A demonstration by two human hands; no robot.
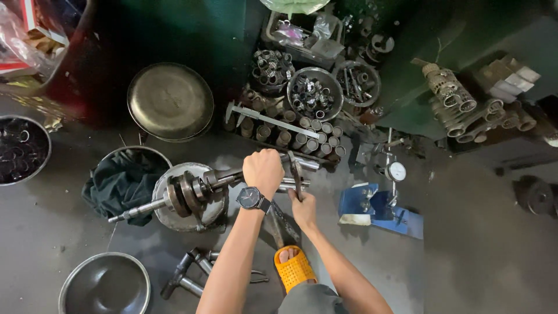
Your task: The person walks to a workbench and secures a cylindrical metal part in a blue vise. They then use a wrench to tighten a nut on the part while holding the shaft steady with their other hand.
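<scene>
A steel crankshaft (186, 195) lies across a shallow metal bowl (168, 221) on the concrete floor, with its long shaft pointing left. My left hand (263, 170), with a dark wristwatch (253, 198) on the wrist, is closed around the crankshaft's right-hand shaft. My right hand (303, 208) sits just below and to the right. It grips the handle of a dark hand tool (296, 174) that stands upright against the shaft end (307, 165). The tool's jaws are hard to make out.
My foot in an orange sandal (294, 267) rests near me. Around the floor are a dial gauge on a blue stand (389, 206), a vernier caliper (267, 119), bowls of bearings (314, 93), rows of metal sleeves (314, 136), a dark cloth (119, 180), empty bowls (104, 286) and another metal part (189, 272).
</scene>
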